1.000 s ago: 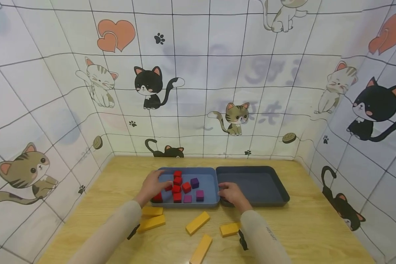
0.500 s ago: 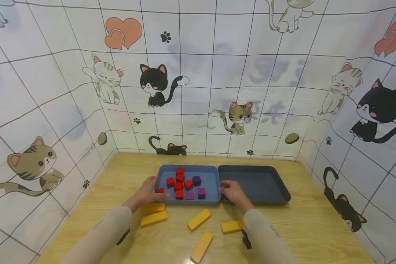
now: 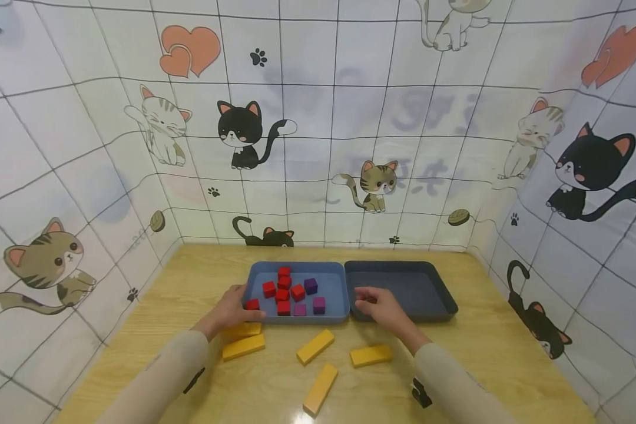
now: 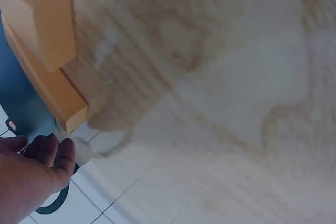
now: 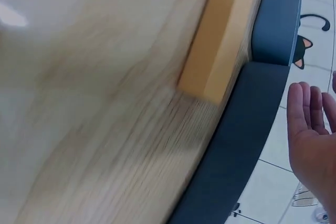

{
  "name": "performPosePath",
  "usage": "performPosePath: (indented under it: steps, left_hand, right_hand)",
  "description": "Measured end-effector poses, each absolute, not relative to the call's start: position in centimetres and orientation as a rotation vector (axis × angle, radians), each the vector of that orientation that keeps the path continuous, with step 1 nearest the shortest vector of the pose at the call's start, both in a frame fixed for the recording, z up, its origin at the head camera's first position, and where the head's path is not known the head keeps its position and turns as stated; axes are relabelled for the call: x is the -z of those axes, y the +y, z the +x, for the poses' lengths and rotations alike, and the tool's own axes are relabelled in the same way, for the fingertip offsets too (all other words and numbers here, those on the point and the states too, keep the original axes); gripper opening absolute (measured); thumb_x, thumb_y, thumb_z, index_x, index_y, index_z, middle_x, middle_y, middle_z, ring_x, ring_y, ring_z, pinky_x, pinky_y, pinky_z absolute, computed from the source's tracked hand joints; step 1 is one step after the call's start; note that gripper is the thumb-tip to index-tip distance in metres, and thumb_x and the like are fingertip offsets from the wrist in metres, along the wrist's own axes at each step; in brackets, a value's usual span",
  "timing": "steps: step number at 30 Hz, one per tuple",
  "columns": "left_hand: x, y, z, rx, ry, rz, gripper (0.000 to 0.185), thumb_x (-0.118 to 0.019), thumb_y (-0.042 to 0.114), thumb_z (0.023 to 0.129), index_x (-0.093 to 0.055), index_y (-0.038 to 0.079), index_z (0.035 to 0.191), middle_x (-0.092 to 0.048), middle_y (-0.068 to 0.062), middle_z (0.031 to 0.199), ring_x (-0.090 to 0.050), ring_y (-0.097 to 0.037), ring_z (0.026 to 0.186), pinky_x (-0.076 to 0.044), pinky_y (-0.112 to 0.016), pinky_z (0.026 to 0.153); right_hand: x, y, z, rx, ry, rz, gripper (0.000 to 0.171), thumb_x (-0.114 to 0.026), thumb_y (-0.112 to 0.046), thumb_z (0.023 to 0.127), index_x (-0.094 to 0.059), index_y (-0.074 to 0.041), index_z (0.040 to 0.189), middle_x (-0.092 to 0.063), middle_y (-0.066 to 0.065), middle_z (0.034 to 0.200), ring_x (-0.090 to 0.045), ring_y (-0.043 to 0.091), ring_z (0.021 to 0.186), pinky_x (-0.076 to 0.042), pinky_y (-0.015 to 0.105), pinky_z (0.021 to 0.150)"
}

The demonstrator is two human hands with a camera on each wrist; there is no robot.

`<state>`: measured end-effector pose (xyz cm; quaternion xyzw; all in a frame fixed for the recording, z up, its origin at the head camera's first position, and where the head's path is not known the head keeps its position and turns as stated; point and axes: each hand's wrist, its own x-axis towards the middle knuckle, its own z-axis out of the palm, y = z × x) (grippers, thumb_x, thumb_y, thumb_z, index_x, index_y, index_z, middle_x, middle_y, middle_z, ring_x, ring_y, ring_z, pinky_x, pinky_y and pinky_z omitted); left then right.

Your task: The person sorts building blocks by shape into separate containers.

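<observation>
1. The left hand (image 3: 232, 307) rests at the front left corner of the light blue tray (image 3: 339, 288). Its fingers curl over the tray's rim beside a red cube (image 3: 252, 304); whether they pinch the cube is unclear from the head view, and the left wrist view shows only loosely bent fingers (image 4: 50, 150).
2. The right hand (image 3: 377, 303) hovers over the front left corner of the dark tray (image 3: 440, 294), fingers relaxed and spread, as the right wrist view confirms (image 5: 310, 129). A small red spot shows under the fingers; it may be a cube.
3. The light blue tray holds the red cubes (image 3: 282, 288) grouped toward its left and the purple cubes (image 3: 312, 297) toward its right, all within reach of the left hand.
4. The two trays sit edge to edge near the middle of the table (image 3: 482, 353), probably so that pieces pass quickly between them.
5. Yellow blocks (image 3: 315, 346) lie scattered along the table's front edge, close to both wrists.
</observation>
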<state>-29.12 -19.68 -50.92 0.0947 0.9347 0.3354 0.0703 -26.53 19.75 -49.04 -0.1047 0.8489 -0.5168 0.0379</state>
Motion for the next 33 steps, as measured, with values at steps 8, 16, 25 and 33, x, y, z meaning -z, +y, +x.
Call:
performPosePath:
  steps: [8, 16, 25, 33]
  left_hand:
    - [51.0, -20.5, -29.5, -0.878, 2.805, 0.201, 0.108, -0.078, 0.054, 0.078, -0.025, -0.004, 0.153, -0.034, -0.033, 0.146, -0.037, -0.046, 0.128, -0.033, -0.063, 0.105]
    - [50.1, -19.9, -28.9, -0.868, 2.785, 0.177, 0.108, -0.080, 0.051, 0.078, -0.024, -0.003, 0.153, -0.038, -0.033, 0.142, -0.040, -0.046, 0.125, -0.034, -0.063, 0.104]
    - [50.2, -19.7, -29.0, -0.880, 2.780, 0.195, 0.109, -0.080, 0.052, 0.077, -0.024, -0.002, 0.153, -0.040, -0.032, 0.141, -0.040, -0.046, 0.125, -0.035, -0.062, 0.104]
    - [50.2, -19.5, -29.0, -0.883, 2.761, 0.156, 0.110, -0.080, 0.051, 0.077, -0.021, -0.001, 0.154, -0.038, -0.032, 0.144, -0.039, -0.045, 0.129, -0.033, -0.062, 0.106]
  right_hand:
    - [49.2, 22.0, -24.0, 1.326, 2.628, -0.607, 0.037, -0.065, -0.012, 0.096, -0.063, 0.006, 0.127, -0.065, 0.022, 0.118, -0.063, 0.030, 0.104, -0.053, 0.036, 0.085]
    - [50.6, 25.2, -21.7, 1.082, 2.698, -0.702, 0.041, -0.069, -0.019, 0.093, -0.063, 0.002, 0.128, -0.064, 0.015, 0.120, -0.059, 0.034, 0.108, -0.049, 0.050, 0.092]
    - [52.4, 25.9, -21.2, 0.735, 2.809, -0.966, 0.046, -0.080, -0.027, 0.084, -0.069, -0.003, 0.122, -0.065, 0.009, 0.117, -0.059, 0.030, 0.108, -0.047, 0.050, 0.093]
    - [52.7, 26.1, -21.0, 0.644, 2.848, -1.105, 0.036, -0.077, -0.020, 0.085, -0.071, -0.006, 0.118, -0.064, 0.000, 0.108, -0.058, 0.015, 0.098, -0.051, 0.039, 0.085]
